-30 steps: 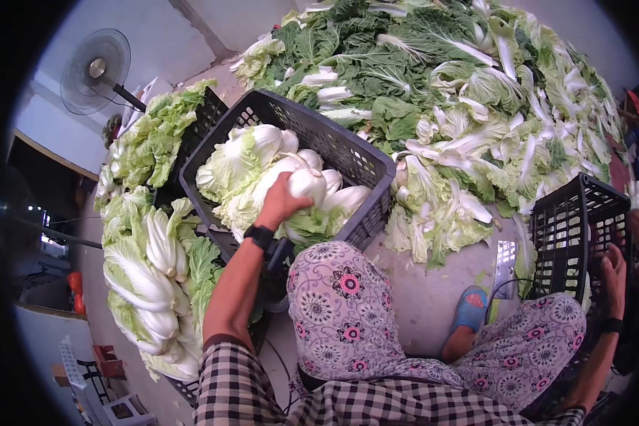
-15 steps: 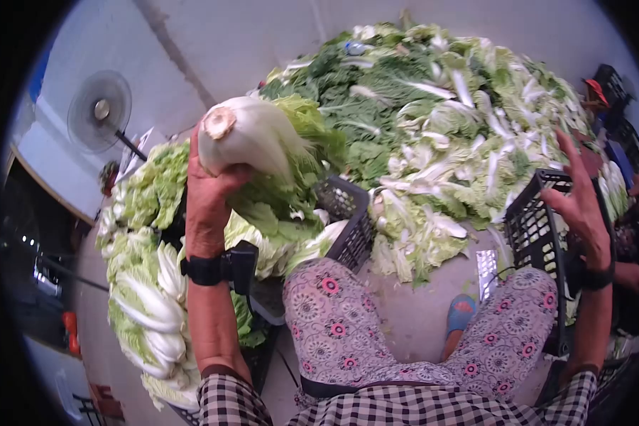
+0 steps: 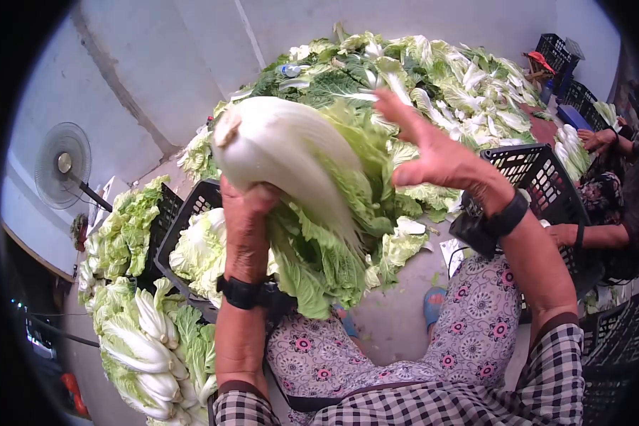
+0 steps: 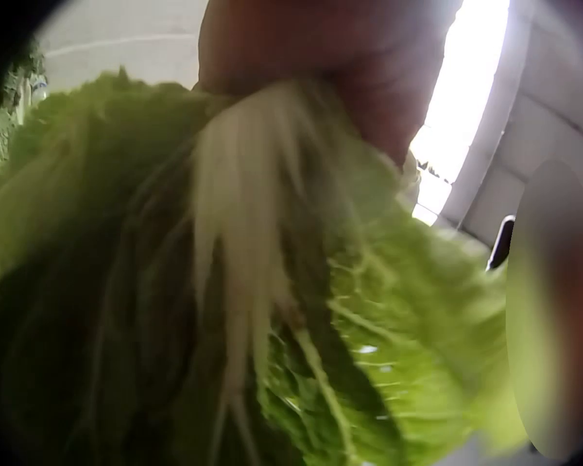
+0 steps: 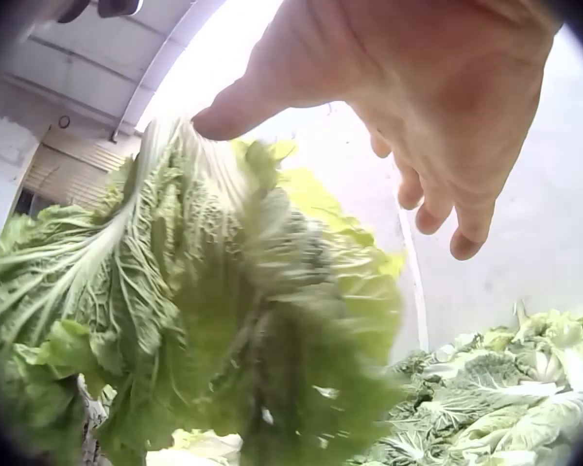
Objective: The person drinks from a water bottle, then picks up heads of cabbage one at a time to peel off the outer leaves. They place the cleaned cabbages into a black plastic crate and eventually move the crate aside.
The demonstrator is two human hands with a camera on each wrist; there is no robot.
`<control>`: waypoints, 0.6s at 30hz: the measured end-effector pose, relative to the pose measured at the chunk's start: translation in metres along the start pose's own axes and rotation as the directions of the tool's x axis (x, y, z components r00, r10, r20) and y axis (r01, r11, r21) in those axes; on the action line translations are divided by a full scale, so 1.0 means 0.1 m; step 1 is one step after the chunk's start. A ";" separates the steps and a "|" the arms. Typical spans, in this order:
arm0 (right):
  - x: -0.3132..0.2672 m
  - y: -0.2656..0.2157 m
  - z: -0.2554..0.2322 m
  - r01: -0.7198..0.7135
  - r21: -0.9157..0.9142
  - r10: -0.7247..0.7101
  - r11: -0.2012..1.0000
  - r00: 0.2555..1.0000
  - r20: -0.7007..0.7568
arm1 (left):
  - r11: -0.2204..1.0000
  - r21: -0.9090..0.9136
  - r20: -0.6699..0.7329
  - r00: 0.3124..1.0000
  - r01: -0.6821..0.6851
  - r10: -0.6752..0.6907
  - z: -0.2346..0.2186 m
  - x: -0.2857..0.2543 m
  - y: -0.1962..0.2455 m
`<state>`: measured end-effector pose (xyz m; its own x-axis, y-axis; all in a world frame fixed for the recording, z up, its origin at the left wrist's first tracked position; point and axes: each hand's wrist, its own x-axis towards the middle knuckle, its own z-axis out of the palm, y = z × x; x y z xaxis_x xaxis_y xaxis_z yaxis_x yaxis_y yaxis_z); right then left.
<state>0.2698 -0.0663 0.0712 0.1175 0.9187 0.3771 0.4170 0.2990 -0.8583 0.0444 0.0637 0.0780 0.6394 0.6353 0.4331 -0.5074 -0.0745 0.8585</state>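
Note:
A large napa cabbage (image 3: pixel 284 145) is held up in front of the body in the head view, its cut base to the left and its leaves hanging to the right. The left hand (image 3: pixel 245 209) grips it from below near the base. Spread wide, the right hand (image 3: pixel 437 149) is raised beside the leafy end. In the right wrist view the right hand (image 5: pixel 408 97) has its fingers extended above the leaves (image 5: pixel 155 262), the thumb close to them. Leaves (image 4: pixel 243 272) fill the left wrist view below the left hand (image 4: pixel 321 49).
A black crate (image 3: pixel 165 248) with cabbages is at the left, beside stacked cabbages (image 3: pixel 145 355). A heap of leaves (image 3: pixel 468 85) lies against the wall. Another crate (image 3: pixel 547 177) stands at the right near a second person's arms (image 3: pixel 600 236). A fan (image 3: pixel 64 163) is far left.
The left hand has lifted a cabbage out of the left crate and brought it toward the middle. The right hand has left the right crate's side and moved up and left toward the cabbage.

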 end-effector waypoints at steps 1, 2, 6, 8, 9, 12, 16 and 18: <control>0.06 -0.08 0.18 0.004 0.133 -0.021 0.991 0.991 0.129 | 1.000 0.003 0.008 1.000 -0.010 0.010 -0.02 0.04 -0.13; 0.11 -0.14 0.34 -0.011 0.262 -0.058 0.965 0.966 0.253 | 1.000 0.005 0.014 1.000 -0.021 0.021 -0.01 0.06 -0.24; 0.10 -0.03 0.56 -0.222 0.317 0.163 0.922 0.966 0.203 | 0.996 0.081 0.010 0.999 -0.039 0.038 -0.02 0.06 -0.45; 0.08 0.02 0.55 -0.291 0.283 0.279 0.914 0.957 0.083 | 0.984 0.177 0.056 0.998 0.002 -0.012 -0.17 0.11 -0.56; 0.08 0.01 0.52 -0.317 0.316 0.310 0.894 0.948 0.072 | 0.987 0.160 0.090 0.995 0.034 -0.049 -0.25 0.13 -0.65; 0.08 0.03 0.43 -0.323 0.469 0.351 0.822 0.936 0.029 | 0.971 0.104 0.193 0.953 0.215 -0.232 -0.29 0.10 -0.73; 0.07 0.07 0.44 -0.269 0.695 0.355 0.667 0.935 0.021 | 0.927 0.012 0.298 0.884 0.375 -0.361 -0.03 -0.01 -0.69; 0.04 0.08 0.49 -0.260 0.680 0.322 0.686 0.946 0.037 | 0.907 0.030 0.259 0.873 0.419 -0.412 0.05 -0.06 -0.69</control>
<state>0.2297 -0.0472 0.0490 0.2117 0.9750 0.0677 -0.3571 0.1416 -0.9233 0.0787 0.0611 0.0174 0.9175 0.3861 0.0958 -0.1752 0.1759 0.9687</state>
